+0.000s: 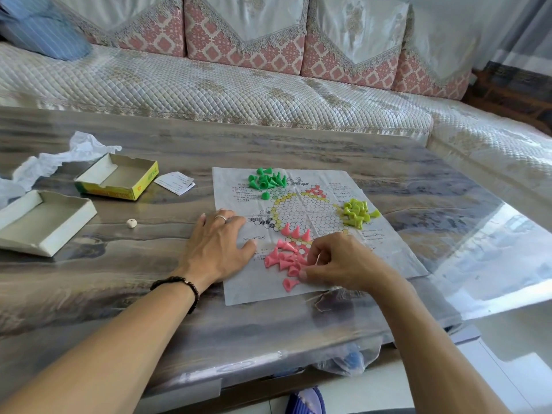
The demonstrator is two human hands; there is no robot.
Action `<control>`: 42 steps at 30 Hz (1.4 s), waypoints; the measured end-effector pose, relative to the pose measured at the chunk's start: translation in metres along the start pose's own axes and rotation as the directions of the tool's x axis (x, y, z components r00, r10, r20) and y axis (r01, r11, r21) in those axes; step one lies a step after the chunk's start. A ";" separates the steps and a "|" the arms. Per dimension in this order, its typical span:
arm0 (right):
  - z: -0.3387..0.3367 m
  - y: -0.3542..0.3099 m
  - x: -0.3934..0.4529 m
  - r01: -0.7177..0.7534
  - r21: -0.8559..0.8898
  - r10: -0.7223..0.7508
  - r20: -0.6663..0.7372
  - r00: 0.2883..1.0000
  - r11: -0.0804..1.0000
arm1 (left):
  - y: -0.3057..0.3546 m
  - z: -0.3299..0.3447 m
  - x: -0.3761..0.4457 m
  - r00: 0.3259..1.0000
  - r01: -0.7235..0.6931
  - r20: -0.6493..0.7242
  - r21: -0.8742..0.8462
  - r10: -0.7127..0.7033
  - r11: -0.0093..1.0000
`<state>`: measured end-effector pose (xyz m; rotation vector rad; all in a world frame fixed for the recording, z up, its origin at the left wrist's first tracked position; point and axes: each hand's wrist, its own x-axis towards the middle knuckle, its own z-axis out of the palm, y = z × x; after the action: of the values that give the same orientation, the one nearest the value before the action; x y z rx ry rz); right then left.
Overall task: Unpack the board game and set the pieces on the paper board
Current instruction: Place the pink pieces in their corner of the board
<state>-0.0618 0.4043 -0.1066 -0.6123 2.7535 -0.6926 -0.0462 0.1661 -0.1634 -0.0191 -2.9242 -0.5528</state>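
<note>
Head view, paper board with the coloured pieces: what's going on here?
A person is setting up a board game on a paper board spread on a table. The left hand lies flat on the board's left edge, while the right hand picks among a heap of pink pieces; three pink ones already stand upright. Green pieces and yellow pieces lie in piles. Two empty box halves sit to the left.

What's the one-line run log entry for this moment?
left hand flat on paper board | right hand pinching at pink plastic cone pieces | three upright
</note>
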 end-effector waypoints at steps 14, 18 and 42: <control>-0.010 0.022 0.005 -0.047 -0.003 0.044 -0.272 0.961 0.999 | 0.000 0.000 0.000 1.000 -0.009 -0.006 0.015 0.009 1.000; -0.011 0.028 0.013 -0.061 0.176 0.125 -0.377 0.918 0.982 | 0.000 0.000 0.001 1.000 -0.012 -0.008 0.019 0.012 1.000; 0.007 0.028 0.035 -0.067 0.049 0.080 -0.348 0.934 0.997 | 0.000 0.001 0.001 1.000 -0.003 -0.024 0.014 0.003 1.000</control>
<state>-0.0995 0.4082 -0.1311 -0.4067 3.0603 -0.9107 -0.0474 0.1662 -0.1646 -0.0151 -2.9041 -0.5281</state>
